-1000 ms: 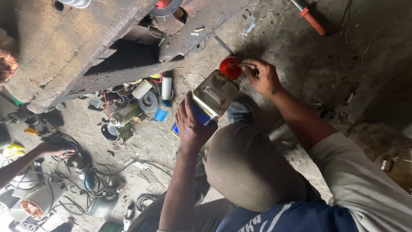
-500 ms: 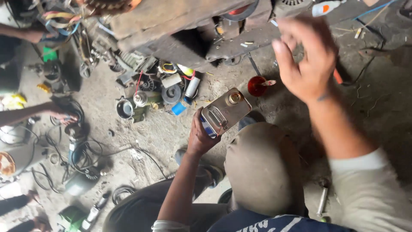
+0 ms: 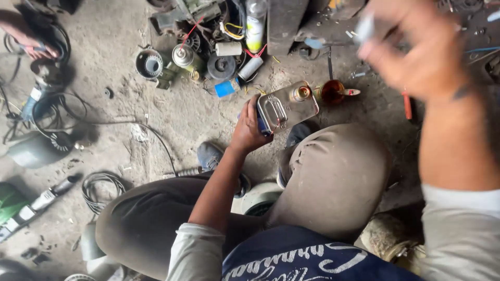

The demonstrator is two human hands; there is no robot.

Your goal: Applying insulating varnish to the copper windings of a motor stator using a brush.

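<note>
At the far left, at about 10 o'clock, another person's hand [image 3: 32,48] rests on cables and an angle grinder [image 3: 44,83]; it is well apart from the work. Toward the centre, the left hand [image 3: 249,130] is closed around the lower end of a rectangular metal can [image 3: 287,105], gripping it firmly. The can is held above the floor, just beyond the bent knee [image 3: 338,171]. Its long axis runs from about 8 o'clock to 2 o'clock, and the open brass spout [image 3: 302,93] is at the 2 o'clock end. Just beside the spout, at 3 o'clock from it, a small red cap [image 3: 333,91] lies on the floor. At the upper right, the right hand [image 3: 422,49] is raised and blurred; it seems to pinch something small and pale, but I cannot tell what. It is at about 1 o'clock from the can, apart from it, so the left hand is the nearer one.
</note>
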